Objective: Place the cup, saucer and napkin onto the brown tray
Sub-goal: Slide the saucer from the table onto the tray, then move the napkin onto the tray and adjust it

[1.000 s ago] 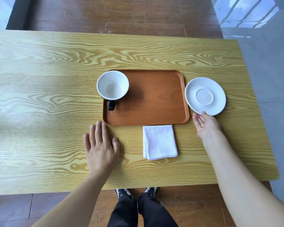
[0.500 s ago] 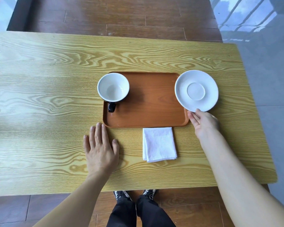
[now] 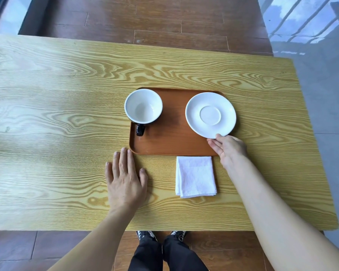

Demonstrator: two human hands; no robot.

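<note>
Saucer, a round white ceramic one with a raised centre ring, sits over the right end of the rectangular brown wooden tray, its right rim overhanging the tray's edge; whether it rests flat or is lifted slightly cannot be told. The right hand grips its near rim, thumb on top and fingers curled beneath. The cup, white inside and black outside with a black handle pointing toward the person, stands upright at the tray's far-left corner, well apart from the saucer. The folded white cloth napkin lies on the pale yellow wood-grain table, just beside the tray's near edge and not on it. The left hand lies flat and spread on the table, holding nothing, its fingertips close to the tray's near-left corner. Black trousers and patterned shoes show below the table edge.
</note>
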